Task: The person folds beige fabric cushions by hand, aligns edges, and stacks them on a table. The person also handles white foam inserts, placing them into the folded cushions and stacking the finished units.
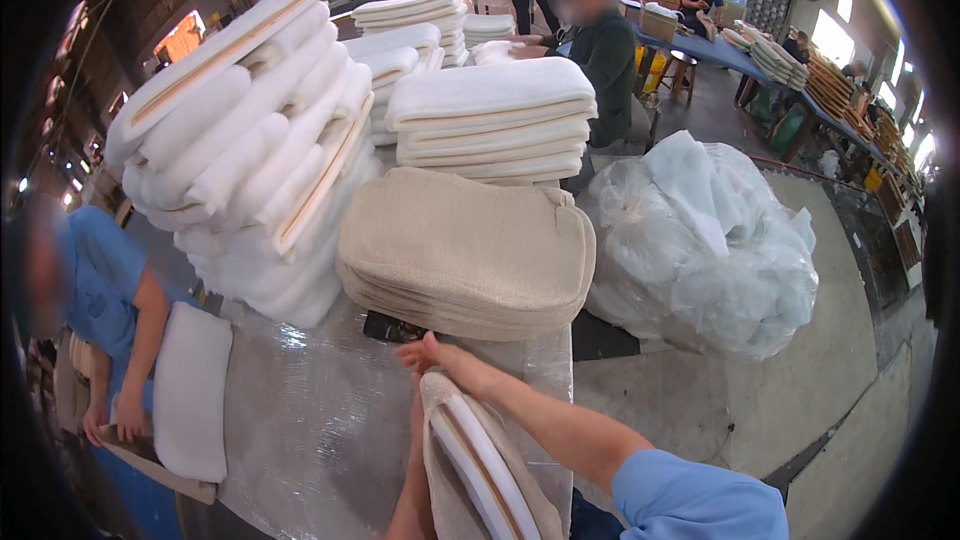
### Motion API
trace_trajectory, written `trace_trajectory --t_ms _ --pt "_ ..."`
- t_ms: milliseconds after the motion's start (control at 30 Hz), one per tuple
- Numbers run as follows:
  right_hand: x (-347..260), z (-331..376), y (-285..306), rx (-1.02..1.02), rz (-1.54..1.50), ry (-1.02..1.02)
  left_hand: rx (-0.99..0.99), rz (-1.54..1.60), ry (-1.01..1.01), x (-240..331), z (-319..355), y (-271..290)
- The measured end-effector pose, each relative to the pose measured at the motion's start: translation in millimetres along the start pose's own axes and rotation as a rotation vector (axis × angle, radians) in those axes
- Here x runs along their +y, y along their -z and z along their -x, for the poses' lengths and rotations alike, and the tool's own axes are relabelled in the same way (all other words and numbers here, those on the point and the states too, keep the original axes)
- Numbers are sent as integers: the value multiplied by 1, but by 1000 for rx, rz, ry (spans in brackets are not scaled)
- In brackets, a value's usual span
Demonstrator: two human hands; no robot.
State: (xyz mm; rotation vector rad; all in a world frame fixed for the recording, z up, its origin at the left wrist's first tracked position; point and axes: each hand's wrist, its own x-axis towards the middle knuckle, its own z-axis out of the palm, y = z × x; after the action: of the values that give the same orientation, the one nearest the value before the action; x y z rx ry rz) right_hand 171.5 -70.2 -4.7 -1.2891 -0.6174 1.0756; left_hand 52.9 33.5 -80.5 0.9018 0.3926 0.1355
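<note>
A white foam seat pad with a wooden edge (478, 465) stands upright at the near table edge, partly inside a beige fabric cover (450, 485). My right hand (432, 353) grips the top end of the cover, its blue-sleeved arm coming in from the lower right. My left hand (416, 410) runs up the cover's left edge and holds it, the fingers mostly hidden behind the fabric. Just beyond my hands lies a stack of beige covers (465, 250).
The table (320, 420) is wrapped in clear film. A tall pile of white foam pads (250, 140) leans at the left, and another stack (490, 115) sits behind. A bag of clear plastic (700, 240) stands on the floor at the right. A co-worker's hand (130, 420) holds a white pad (190, 390) at the left.
</note>
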Motion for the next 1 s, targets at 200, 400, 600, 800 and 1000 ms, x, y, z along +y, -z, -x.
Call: trace_trajectory --t_ms 200,400,600,800,1000 --pt "-30 35 -6 -133 115 26 -44 5 -91 15 25 -28" --pt "-28 43 -18 -90 77 25 -63 -23 -160 28 35 -38" --pt "-22 50 -27 59 46 117 -102 -43 -230 42 41 -46" --pt "28 146 -32 470 -41 198 -98 -279 -234 75 52 -49" --pt "107 334 -70 452 -173 -234 191 -409 -434 86 73 15"
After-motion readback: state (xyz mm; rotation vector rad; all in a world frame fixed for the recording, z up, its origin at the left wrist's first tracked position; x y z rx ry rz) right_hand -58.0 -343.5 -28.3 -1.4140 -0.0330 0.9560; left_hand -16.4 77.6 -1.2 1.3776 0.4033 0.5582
